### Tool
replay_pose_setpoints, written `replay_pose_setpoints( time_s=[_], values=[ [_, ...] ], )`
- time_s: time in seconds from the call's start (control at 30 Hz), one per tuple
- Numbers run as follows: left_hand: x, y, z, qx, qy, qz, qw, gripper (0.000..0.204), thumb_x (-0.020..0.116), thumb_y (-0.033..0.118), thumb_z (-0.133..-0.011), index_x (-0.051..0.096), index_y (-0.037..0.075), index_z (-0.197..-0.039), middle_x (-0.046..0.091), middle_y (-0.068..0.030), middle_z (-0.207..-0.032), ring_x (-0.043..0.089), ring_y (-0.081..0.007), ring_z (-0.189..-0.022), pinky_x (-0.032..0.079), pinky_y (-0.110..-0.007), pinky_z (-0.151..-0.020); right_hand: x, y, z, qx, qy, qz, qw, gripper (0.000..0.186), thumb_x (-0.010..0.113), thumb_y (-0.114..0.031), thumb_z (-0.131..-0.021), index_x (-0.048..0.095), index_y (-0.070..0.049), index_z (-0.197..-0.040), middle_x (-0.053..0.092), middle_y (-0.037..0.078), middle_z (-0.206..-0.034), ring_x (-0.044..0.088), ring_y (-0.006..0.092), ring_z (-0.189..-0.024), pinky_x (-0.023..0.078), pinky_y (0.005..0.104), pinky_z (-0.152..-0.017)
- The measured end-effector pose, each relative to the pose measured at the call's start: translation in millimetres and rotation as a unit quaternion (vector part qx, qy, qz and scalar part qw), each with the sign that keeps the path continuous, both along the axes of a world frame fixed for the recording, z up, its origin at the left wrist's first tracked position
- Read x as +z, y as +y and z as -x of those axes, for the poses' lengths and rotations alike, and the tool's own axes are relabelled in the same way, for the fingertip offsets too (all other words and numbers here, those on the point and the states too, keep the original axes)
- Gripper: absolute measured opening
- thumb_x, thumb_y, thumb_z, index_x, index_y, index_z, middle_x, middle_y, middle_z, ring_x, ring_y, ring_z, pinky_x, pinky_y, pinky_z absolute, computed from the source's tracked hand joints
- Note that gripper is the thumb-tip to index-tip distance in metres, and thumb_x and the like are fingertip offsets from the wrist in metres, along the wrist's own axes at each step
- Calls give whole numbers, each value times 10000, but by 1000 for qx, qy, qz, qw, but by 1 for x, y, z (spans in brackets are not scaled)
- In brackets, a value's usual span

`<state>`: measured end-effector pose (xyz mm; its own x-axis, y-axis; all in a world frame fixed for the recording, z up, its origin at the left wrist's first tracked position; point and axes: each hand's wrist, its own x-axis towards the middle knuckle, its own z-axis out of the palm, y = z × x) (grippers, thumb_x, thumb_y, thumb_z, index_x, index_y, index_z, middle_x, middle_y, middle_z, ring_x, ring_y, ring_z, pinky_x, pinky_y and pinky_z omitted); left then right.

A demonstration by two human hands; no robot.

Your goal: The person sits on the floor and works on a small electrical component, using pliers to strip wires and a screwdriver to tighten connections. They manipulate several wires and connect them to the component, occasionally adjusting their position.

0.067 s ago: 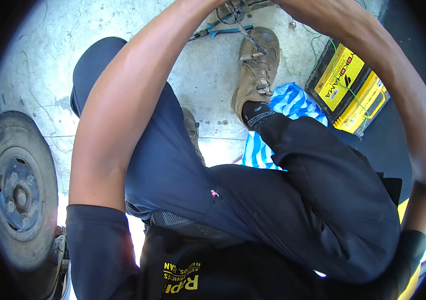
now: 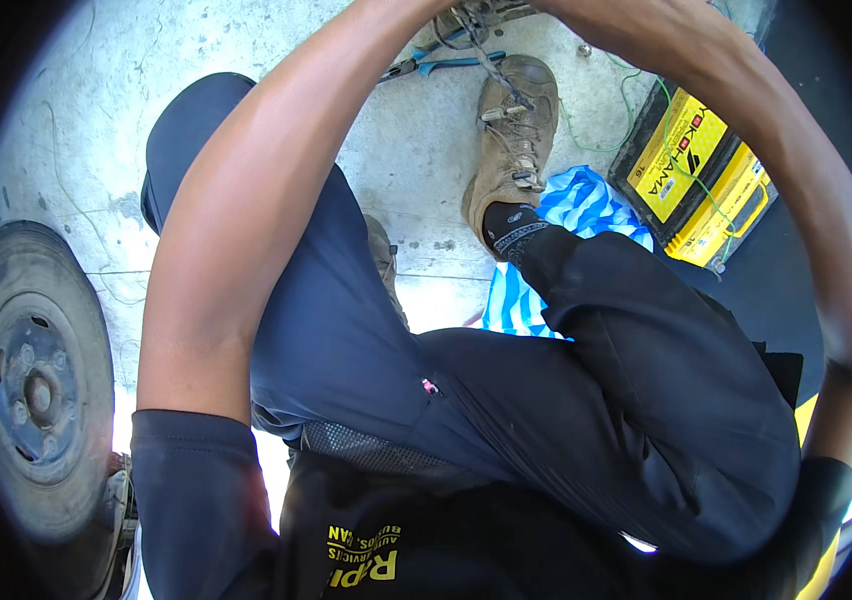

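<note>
My left forearm (image 2: 266,150) rises from the lower left to the upper edge, and the hand beyond it lies outside the picture. From the lower right my right forearm (image 2: 796,140) curves up and inward; its hand is cut off at the top too. Between the two wrists hangs a tangle of dark wires (image 2: 474,28), with its loose end over the toe of my shoe (image 2: 518,130). Pliers with blue handles (image 2: 451,66) lie on the floor just below that tangle. What my fingers hold or touch is hidden.
To the right, a yellow and black car battery (image 2: 691,165) has a thin green wire (image 2: 630,105) running across it. A blue-and-white striped plastic bag (image 2: 591,205) lies by my leg. On the left stands a wheel with a steel rim (image 2: 41,385), on the concrete floor (image 2: 76,170).
My right wrist has shifted very slightly left at the upper edge. Everything else looks the same.
</note>
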<state>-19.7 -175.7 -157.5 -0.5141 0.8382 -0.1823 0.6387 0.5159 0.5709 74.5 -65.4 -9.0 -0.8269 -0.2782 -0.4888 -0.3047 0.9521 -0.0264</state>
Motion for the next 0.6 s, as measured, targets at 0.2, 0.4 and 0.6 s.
replay_pose_setpoints(
  time_s=[0.2,0.4,0.6],
  values=[
    [7,6,-2,-3,-18,50,999,232,737,175,-788,759,-33,-888,735,-314,-966,737,-472,-945,595,-548,-800,4,7,16,-107,-52,7,993,129,633,-42,-807,736,34,-817,725,265,-821,742,416,-812,581,492,-717],
    [11,5,-4,26,-55,50,997,230,724,149,-780,763,-46,-897,736,-313,-957,740,-473,-930,598,-539,-813,-5,-4,6,-323,-18,13,946,195,641,-55,-809,745,58,-930,736,308,-962,733,468,-920,590,524,-797],
    [18,7,-3,26,-72,67,995,250,720,162,-767,762,-54,-888,737,-313,-945,745,-463,-923,597,-534,-804,-16,18,-2,-403,21,56,913,176,674,-60,-790,724,84,-876,732,309,-917,731,470,-910,583,532,-789]
  ],
)
